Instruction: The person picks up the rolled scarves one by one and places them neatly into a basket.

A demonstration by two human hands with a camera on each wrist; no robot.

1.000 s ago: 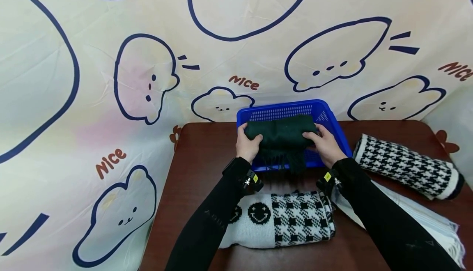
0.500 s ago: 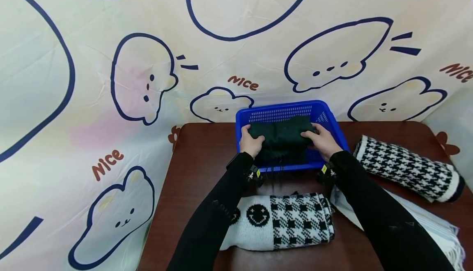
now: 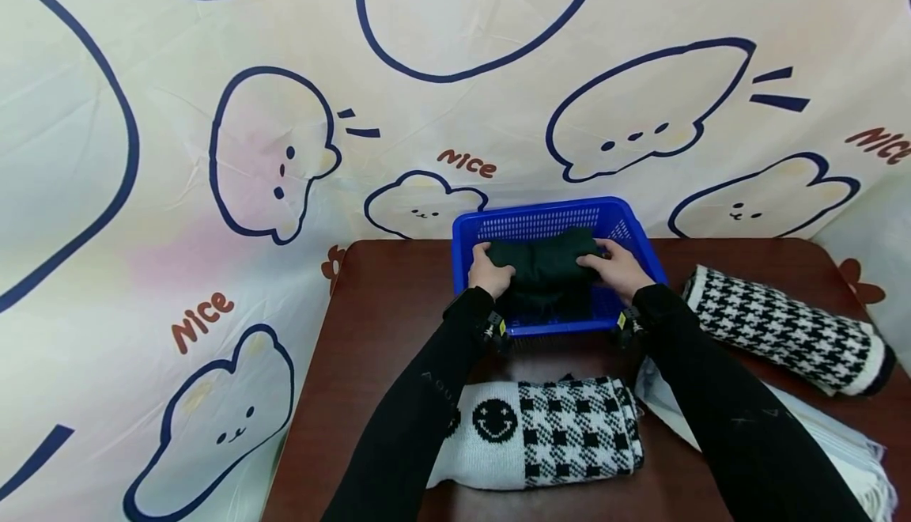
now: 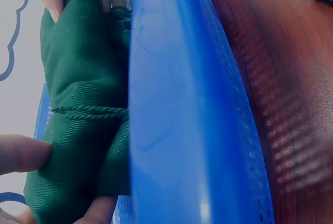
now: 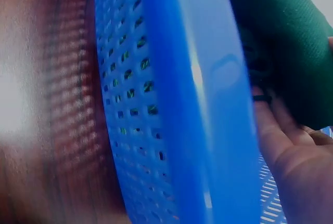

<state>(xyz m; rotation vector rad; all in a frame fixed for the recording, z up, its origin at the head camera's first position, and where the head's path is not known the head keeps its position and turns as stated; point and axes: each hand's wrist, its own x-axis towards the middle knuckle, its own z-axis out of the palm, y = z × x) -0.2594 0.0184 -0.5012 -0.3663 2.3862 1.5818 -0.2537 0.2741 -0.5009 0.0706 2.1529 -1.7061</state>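
A folded dark green scarf (image 3: 544, 265) with twisted fringe lies within the blue plastic basket (image 3: 466, 225). My left hand (image 3: 489, 273) grips its left end, thumb on top and fingers beneath. At the other end my right hand (image 3: 621, 270) holds the scarf with its thumb above and fingers under the cloth. In the left wrist view the green scarf (image 4: 86, 73) shows a fringe cord across it, beside the basket rim (image 4: 171, 78). The right wrist view has the right hand's fingers (image 5: 283, 135) under the scarf (image 5: 296, 42), partly hidden by the basket wall.
A folded scarf with smiley faces and black-and-white checks (image 3: 548, 435) lies in front of the basket on the brown table (image 3: 377, 332). To the right lie a rolled houndstooth scarf (image 3: 783, 328) and a white fringed scarf (image 3: 840, 435). A patterned cloth (image 3: 427, 111) hangs behind.
Both hands have lowered the green scarf deeper into the basket. Its fringe, which hung over the basket's front rim, is now inside.
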